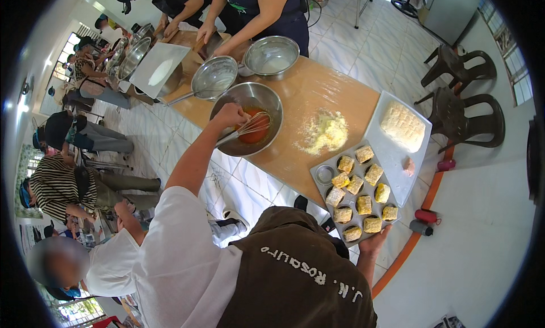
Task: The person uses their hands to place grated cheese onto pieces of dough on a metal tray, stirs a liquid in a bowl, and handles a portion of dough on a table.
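Note:
My left hand (232, 115) is over a steel mixing bowl (276, 125), with its fingers drawn together near a wire whisk (249, 127). Whether anything is between those fingers is hidden. The whisk leans on the bowl's rim, its wires in an orange-red liquid (254, 136). My right hand (374, 240) grips the near right corner of a muffin tin (318, 168). Crumb-dusted yellowish pieces (364, 204) sit in most of its cups, and one cup (325, 174) at the left corner is bare. The tin is tilted beside the table's right end.
A scattered yellow-white powder heap (325, 132) lies on the wooden table (294, 98). A metal sheet (389, 157) holds a pale dough slab (404, 125) and a small lump (408, 167). Bowls (271, 57) and a sieve (215, 77) stand farther off. Two people (264, 12) work across the table.

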